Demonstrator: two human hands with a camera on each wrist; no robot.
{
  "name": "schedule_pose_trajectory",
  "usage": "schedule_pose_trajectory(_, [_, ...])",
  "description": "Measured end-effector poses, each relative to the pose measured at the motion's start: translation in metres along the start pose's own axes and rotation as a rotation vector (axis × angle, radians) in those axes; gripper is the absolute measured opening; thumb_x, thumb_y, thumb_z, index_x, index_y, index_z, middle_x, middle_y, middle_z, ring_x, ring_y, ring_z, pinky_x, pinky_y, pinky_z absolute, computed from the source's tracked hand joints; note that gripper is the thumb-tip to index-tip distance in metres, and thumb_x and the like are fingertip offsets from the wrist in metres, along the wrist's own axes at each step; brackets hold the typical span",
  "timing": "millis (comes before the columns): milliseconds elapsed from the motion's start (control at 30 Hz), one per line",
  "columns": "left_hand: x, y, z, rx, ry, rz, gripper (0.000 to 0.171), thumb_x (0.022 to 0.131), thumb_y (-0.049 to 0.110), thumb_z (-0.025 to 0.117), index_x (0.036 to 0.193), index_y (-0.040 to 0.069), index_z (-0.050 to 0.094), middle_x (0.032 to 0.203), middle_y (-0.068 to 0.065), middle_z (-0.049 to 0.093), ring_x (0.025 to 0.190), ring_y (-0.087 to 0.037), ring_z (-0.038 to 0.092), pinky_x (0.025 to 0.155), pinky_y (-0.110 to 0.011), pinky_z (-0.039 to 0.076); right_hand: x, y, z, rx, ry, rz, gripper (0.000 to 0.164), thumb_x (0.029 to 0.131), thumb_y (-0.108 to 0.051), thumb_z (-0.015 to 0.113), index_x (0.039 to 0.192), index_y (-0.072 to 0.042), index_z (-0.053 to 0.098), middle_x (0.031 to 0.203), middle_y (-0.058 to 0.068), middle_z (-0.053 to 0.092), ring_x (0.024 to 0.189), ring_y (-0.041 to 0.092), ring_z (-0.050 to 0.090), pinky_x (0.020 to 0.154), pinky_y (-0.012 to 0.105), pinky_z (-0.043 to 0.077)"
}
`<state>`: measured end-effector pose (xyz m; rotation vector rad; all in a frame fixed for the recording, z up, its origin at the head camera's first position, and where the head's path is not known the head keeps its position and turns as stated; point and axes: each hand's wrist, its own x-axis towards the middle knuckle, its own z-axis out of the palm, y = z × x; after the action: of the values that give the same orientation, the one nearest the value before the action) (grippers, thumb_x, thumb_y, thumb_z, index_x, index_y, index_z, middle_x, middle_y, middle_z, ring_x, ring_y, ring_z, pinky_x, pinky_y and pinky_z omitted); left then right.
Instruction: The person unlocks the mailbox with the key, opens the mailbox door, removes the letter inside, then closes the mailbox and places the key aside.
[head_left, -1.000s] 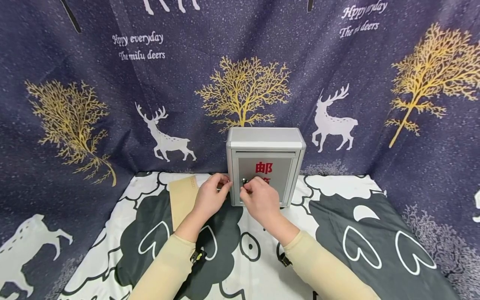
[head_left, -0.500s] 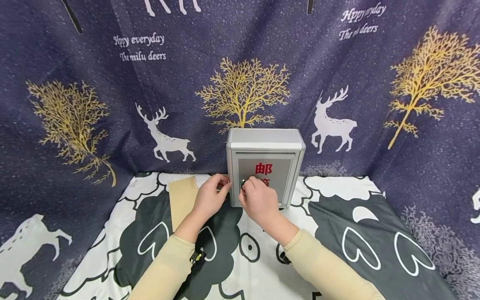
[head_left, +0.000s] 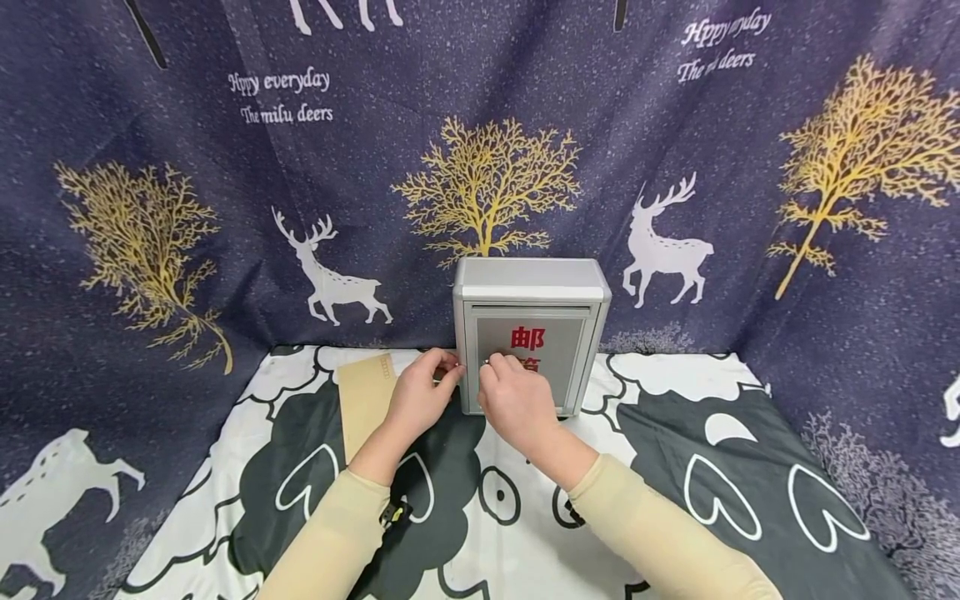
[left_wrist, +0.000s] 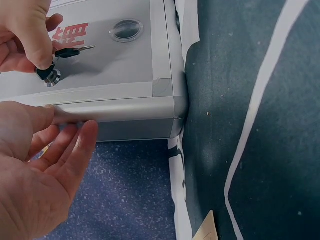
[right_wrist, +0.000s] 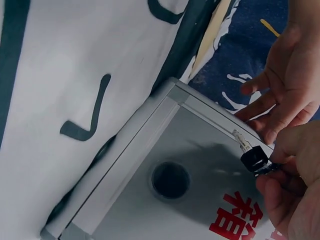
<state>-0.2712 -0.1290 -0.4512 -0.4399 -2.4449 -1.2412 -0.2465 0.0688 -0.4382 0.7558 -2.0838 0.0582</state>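
Note:
A silver mailbox (head_left: 534, 279) with red characters stands upright against the backdrop. My right hand (head_left: 519, 400) pinches the black head of a key (left_wrist: 44, 73) at the round lock (left_wrist: 53, 79) on the mailbox front. A second key (left_wrist: 70, 51) with a black head hangs beside it, also visible as a loose key (right_wrist: 254, 158) in the right wrist view. My left hand (head_left: 422, 393) touches the mailbox's left side, its fingers extended along that edge and the thumb near the front corner. In the head view, the right fingers hide the lock.
A brown envelope (head_left: 366, 396) lies left of the mailbox, partly behind the left forearm. A round window (left_wrist: 126, 31) sits low on the mailbox front. The patterned cloth (head_left: 675, 492) covers the surface; a dark deer-print curtain (head_left: 345, 183) hangs close behind.
The right hand has turned slightly at the lock, and the dark key head visible earlier is now hidden in the head view. The left hand stays at the mailbox's side.

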Motion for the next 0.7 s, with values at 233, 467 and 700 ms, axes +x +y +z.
schedule_pose_trajectory(233, [0.0001, 0.0002, 0.0001, 0.005, 0.0, 0.001, 0.009, 0.109, 0.017, 0.076, 0.113, 0.009, 0.075, 0.109, -0.006, 0.074, 0.102, -0.026, 0.076, 0.089, -0.048, 0.065, -0.0003, 0.0011, 0.0005, -0.04, -0.011, -0.05, 0.021, 0.088, -0.009, 0.087, 0.087, -0.01, 0.065, 0.086, 0.006, 0.058, 0.071, 0.022, 0.059, 0.042, 0.029, 0.042])
schedule_pose_trajectory(467, [0.0, -0.0006, 0.0005, 0.009, -0.002, 0.0, 0.009, 0.109, 0.018, 0.075, 0.113, 0.01, 0.075, 0.109, -0.006, 0.074, 0.101, -0.026, 0.075, 0.087, -0.045, 0.064, 0.0024, 0.0008, -0.0024, -0.076, -0.042, -0.107, 0.024, 0.095, -0.004, 0.082, 0.085, -0.01, 0.062, 0.089, 0.008, 0.057, 0.073, 0.024, 0.056, 0.045, 0.03, 0.044])
schedule_pose_trajectory(700, [-0.0004, -0.0001, 0.0, 0.009, -0.002, 0.003, 0.009, 0.109, 0.017, 0.075, 0.112, 0.009, 0.075, 0.109, -0.006, 0.074, 0.1, -0.026, 0.075, 0.084, -0.044, 0.064, 0.0057, -0.0007, -0.0084, -0.126, -0.102, -0.15, 0.023, 0.096, -0.009, 0.084, 0.087, -0.01, 0.064, 0.091, 0.008, 0.057, 0.076, 0.024, 0.056, 0.05, 0.03, 0.05])
